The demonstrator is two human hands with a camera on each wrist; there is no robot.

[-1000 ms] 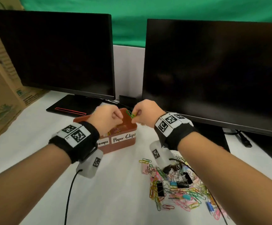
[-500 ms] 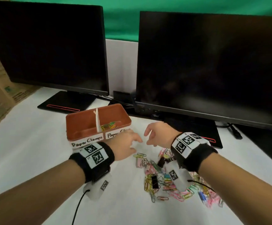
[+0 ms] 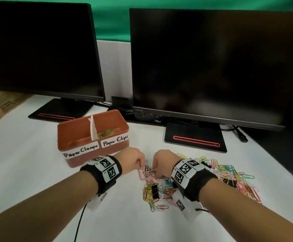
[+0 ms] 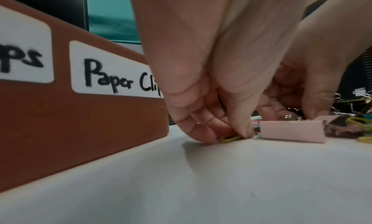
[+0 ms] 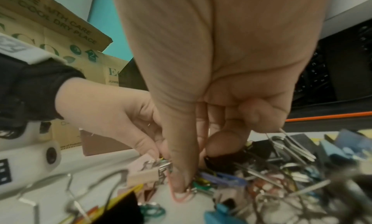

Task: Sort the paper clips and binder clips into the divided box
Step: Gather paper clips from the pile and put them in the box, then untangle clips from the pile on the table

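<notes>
Left hand pinching yellow clip, lower centre; right hand pinching pink clip. Lift each singly, clear of pile.

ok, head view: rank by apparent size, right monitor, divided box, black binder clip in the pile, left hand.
1. right monitor, by far the largest
2. divided box
3. left hand, though it sits nearer the camera than the box, so true size is unsure
4. black binder clip, smallest
</notes>
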